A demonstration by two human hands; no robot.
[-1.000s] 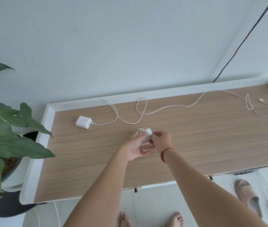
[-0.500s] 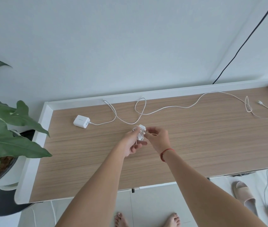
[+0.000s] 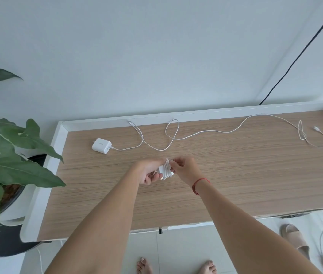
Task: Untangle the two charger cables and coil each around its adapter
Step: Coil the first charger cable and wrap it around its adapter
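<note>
White cable tail [image 3: 169,164], pinched by right hand [image 3: 185,171], now hugs adapter [image 3: 163,170].

The short loose tail of cable [image 3: 169,171] that stuck out toward the right hand [image 3: 184,171] half a sec ago is now in with the wraps on the adapter [image 3: 161,169]. The right fingertips are now right against the coil, and the left hand [image 3: 147,174] has the bundle turned more sideways.

The bench [image 3: 235,184] has a pale wood-grain top with a raised white rim [image 3: 117,122] along its back and left edges. A white adapter [image 3: 101,145] lies near the back left corner. Its white cable [image 3: 212,132] trails rightward in loose loops, ending in a small connector [image 3: 315,128] near the right end.
</note>
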